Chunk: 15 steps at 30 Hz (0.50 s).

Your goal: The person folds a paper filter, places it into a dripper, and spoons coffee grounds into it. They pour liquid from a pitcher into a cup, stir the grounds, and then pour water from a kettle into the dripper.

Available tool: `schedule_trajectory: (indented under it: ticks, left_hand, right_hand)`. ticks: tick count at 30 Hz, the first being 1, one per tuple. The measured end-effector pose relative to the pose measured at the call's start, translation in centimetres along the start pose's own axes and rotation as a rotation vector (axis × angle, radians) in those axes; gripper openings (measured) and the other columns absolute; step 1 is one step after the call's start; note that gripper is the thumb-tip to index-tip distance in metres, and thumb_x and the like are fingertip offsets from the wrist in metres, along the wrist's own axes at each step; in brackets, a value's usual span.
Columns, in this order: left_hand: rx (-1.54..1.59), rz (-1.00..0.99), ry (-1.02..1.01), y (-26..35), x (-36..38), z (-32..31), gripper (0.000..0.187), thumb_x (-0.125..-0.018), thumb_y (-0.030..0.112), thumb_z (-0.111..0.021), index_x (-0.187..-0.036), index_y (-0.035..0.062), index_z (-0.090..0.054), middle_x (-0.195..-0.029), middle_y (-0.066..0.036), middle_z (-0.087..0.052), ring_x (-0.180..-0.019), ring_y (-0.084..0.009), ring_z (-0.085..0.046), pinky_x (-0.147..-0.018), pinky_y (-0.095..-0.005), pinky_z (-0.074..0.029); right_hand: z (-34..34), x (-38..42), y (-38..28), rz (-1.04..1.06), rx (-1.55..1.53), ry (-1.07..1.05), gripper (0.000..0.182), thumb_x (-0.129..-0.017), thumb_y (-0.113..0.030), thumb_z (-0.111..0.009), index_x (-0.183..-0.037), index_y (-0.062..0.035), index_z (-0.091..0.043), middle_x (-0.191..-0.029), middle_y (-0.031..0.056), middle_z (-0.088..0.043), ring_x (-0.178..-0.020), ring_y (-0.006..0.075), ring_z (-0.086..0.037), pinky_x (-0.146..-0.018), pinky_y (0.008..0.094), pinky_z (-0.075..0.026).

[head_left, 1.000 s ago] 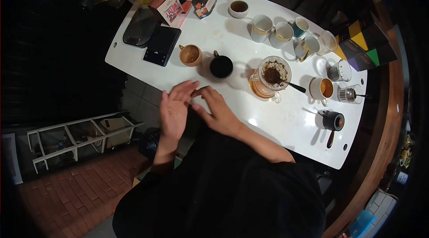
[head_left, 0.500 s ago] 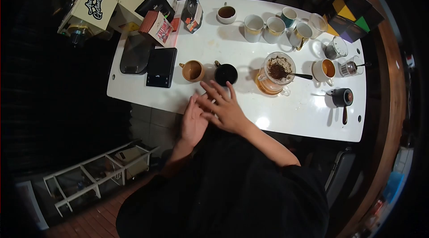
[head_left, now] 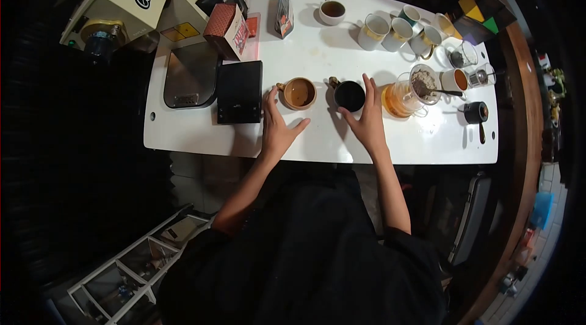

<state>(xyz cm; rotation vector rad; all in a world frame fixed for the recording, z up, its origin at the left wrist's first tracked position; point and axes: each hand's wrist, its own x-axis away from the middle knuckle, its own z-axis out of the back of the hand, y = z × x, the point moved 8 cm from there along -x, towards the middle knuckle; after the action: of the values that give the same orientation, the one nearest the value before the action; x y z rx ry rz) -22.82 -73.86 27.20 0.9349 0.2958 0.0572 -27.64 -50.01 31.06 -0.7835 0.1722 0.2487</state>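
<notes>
My left hand [head_left: 278,132] is beside a brown cup [head_left: 299,94], thumb and fingers spread apart, with the fingertips close by the cup's handle. To the right, my right hand [head_left: 370,127] curves around the near right side of a black cup [head_left: 350,96], its thumb and fingers apart and the fingertips right at the rim. Both cups stand upright on the white table [head_left: 311,142]. Just beyond my right hand is a glass server [head_left: 398,100] with amber liquid, and by it a dripper [head_left: 425,85] holding wet coffee grounds and a spoon.
A black scale [head_left: 240,94] lies left of my left hand, beside a dark tray [head_left: 190,74]. Several mugs [head_left: 400,33] stand at the back right. A white cup [head_left: 332,12] of dark liquid and a coffee bag [head_left: 284,8] are at the back. A portafilter-like tool [head_left: 476,113] rests far right.
My hands, close together in front of the cups before, have moved apart: the left to the brown cup, the right to the black cup. The camera view has shifted.
</notes>
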Motion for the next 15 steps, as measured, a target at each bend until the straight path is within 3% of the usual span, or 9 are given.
schedule_trajectory:
  ticks: [6, 8, 13, 15]
  left_hand:
    - [-0.108, -0.091, -0.047, -0.7, -1.7, -1.0, 0.100, -0.075, 0.018, -0.087, -0.150, 0.0003, -0.024, -0.136, -0.025, -0.047, -0.128, -0.0374, -0.049, -0.108, -0.0437, -0.042]
    - [-0.111, -0.109, -0.062, -0.8, -2.1, -1.2, 0.097, -0.077, 0.026, -0.086, -0.150, 0.0014, -0.027, -0.139, -0.026, -0.045, -0.130, -0.0426, -0.044, -0.110, -0.0500, -0.038]
    - [-0.146, -0.157, -0.059, -1.2, -3.2, -1.5, 0.097, -0.077, 0.027, -0.086, -0.150, 0.0019, -0.028, -0.140, -0.027, -0.045, -0.131, -0.0429, -0.043, -0.111, -0.0512, -0.037]
    - [-0.181, -0.152, -0.028, -1.0, -3.8, -1.3, 0.099, -0.075, 0.028, -0.087, -0.150, 0.0024, -0.028, -0.141, -0.025, -0.044, -0.130, -0.0416, -0.045, -0.108, -0.0504, -0.039]
  right_hand:
    - [-1.8, 0.3, 1.6, -0.047, 0.013, -0.010, 0.109, -0.074, -0.021, -0.088, -0.157, -0.0043, -0.019, -0.147, 0.0292, -0.040, -0.135, 0.0447, -0.043, -0.113, 0.0469, -0.038]
    - [-2.6, 0.4, 2.8, -0.114, -0.088, -0.037, 0.110, -0.073, -0.022, -0.088, -0.156, -0.0024, -0.019, -0.145, 0.0296, -0.042, -0.131, 0.0432, -0.048, -0.111, 0.0449, -0.041]
    - [-2.7, 0.5, 3.1, -0.079, -0.128, 0.047, 0.092, -0.071, -0.021, -0.089, -0.143, 0.0017, -0.037, -0.132, 0.0239, -0.051, -0.123, 0.0399, -0.054, -0.106, 0.0437, -0.045]
    - [-2.6, 0.7, 3.1, -0.086, -0.138, 0.069, 0.091, -0.069, -0.021, -0.090, -0.141, 0.0019, -0.039, -0.131, 0.0234, -0.051, -0.122, 0.0392, -0.054, -0.105, 0.0435, -0.046]
